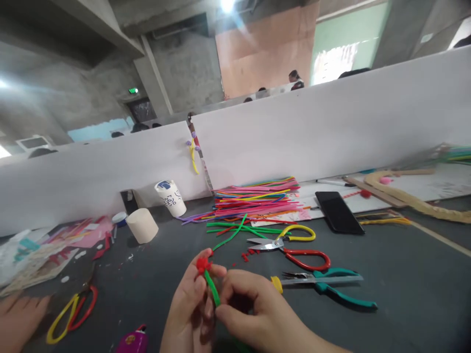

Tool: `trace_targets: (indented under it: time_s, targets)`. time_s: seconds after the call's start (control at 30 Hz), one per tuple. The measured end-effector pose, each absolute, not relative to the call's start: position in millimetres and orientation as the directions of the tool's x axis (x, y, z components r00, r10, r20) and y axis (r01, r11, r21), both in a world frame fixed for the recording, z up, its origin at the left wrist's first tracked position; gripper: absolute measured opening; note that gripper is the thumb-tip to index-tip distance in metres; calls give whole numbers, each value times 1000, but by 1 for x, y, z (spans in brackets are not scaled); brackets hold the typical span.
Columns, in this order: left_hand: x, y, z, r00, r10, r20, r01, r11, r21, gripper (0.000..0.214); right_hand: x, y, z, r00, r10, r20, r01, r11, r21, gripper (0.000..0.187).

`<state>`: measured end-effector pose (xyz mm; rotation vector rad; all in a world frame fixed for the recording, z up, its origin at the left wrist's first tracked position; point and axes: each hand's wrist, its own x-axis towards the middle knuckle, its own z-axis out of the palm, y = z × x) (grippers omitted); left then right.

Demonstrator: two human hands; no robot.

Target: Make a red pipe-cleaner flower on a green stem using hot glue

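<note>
My left hand point(193, 296) is closed around a small red pipe-cleaner flower point(203, 265), its fingers pinching just below the red head. From the flower a green pipe-cleaner stem point(212, 288) slants down to my right hand point(253, 306). The thumb and forefinger of that hand pinch the stem's lower part; its far end is hidden behind the fingers. Behind the hands lie loose green pipe cleaners point(235, 235) and small red clippings point(246, 256). To the right, scissors point(283, 245) with one yellow and one red handle lie with blades apart.
Teal-handled pliers point(327, 279) lie right of my hands. Beyond are a bundle of pipe cleaners point(257, 198), a phone point(338, 212), a paper roll point(143, 226) and a white cup point(170, 198). Other scissors point(73, 311) lie left, near another person's hand point(22, 318). A white partition point(312, 127) borders the table.
</note>
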<state>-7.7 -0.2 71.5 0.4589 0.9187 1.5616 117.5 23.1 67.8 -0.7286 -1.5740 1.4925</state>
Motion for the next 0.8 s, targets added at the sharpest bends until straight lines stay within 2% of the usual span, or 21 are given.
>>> trace_targets:
  time_s: [0.13, 0.2, 0.3, 0.37, 0.43, 0.5, 0.6, 0.67, 0.8]
  targets:
    - [-13, 5, 61, -141, 939, -314, -639, 156, 754, 26, 135, 23, 78, -340, 824, 453, 88, 507, -857, 11]
    - [-12, 8, 54, -129, 933, -337, -611, 193, 767, 28, 144, 23, 81, -305, 752, 584, 196, 650, -735, 13]
    - [-3, 13, 48, -141, 933, -330, -560, 199, 804, 27, 154, 23, 83, -287, 631, 720, 361, 768, -529, 15]
    - [4, 18, 49, -144, 940, -310, -523, 194, 830, 28, 157, 26, 84, -293, 544, 787, 447, 805, -390, 18]
    - [12, 24, 53, -130, 949, -287, -492, 190, 850, 39, 160, 29, 86, -298, 462, 836, 514, 815, -267, 22]
    - [20, 29, 60, -114, 959, -258, -466, 178, 866, 44, 163, 35, 87, -295, 403, 866, 565, 805, -182, 24]
    - [29, 33, 74, -121, 972, -200, -431, 130, 893, 32, 168, 44, 89, -290, 368, 883, 622, 774, -118, 24]
    - [34, 33, 85, -153, 971, -184, -415, 106, 904, 35, 169, 49, 88, -290, 356, 888, 641, 761, -96, 25]
    - [43, 31, 105, -245, 938, -244, -431, 120, 894, 34, 163, 59, 81, -276, 316, 908, 645, 761, -69, 31]
